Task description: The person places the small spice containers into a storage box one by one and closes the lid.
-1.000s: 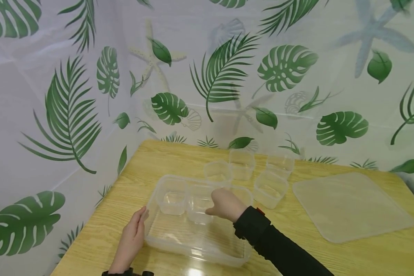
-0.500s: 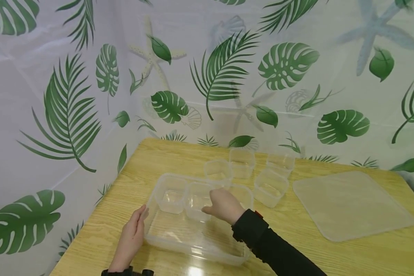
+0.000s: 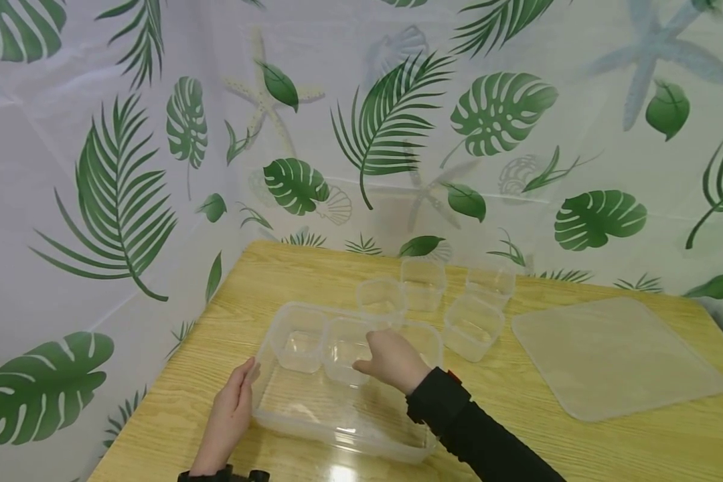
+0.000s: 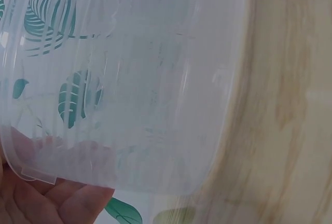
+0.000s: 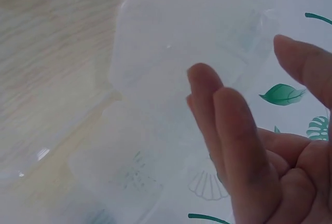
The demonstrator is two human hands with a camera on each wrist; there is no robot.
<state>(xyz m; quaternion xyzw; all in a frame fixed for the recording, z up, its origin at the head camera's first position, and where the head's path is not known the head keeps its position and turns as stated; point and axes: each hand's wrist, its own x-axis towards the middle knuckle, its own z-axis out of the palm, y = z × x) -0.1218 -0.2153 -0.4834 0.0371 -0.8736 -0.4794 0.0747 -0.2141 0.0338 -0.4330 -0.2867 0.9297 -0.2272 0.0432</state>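
Observation:
A large clear plastic container (image 3: 343, 438) stands on the table, with two small clear containers side by side in its back left part. My left hand (image 3: 225, 412) rests along its left side with the fingers straight; the left wrist view shows these fingers (image 4: 78, 203) against the cloudy container wall (image 4: 155, 79). My right hand (image 3: 393, 361) reaches into the large container, at the right side of the second small container (image 3: 342, 355). The other small container (image 3: 300, 351) sits left of it. In the right wrist view my right hand's fingers (image 5: 238, 136) are extended, well apart from the thumb.
Behind the large container stand several more small clear containers, among them a near right one (image 3: 472, 328) and a back one (image 3: 423, 284). A flat translucent lid (image 3: 617, 358) lies on the table's right. Leaf-printed cloth (image 3: 512, 194) hangs behind the table (image 3: 217, 348).
The second small container has shifted slightly left and back toward the first one, my right hand moving with it. My left hand has stayed at the large container's side.

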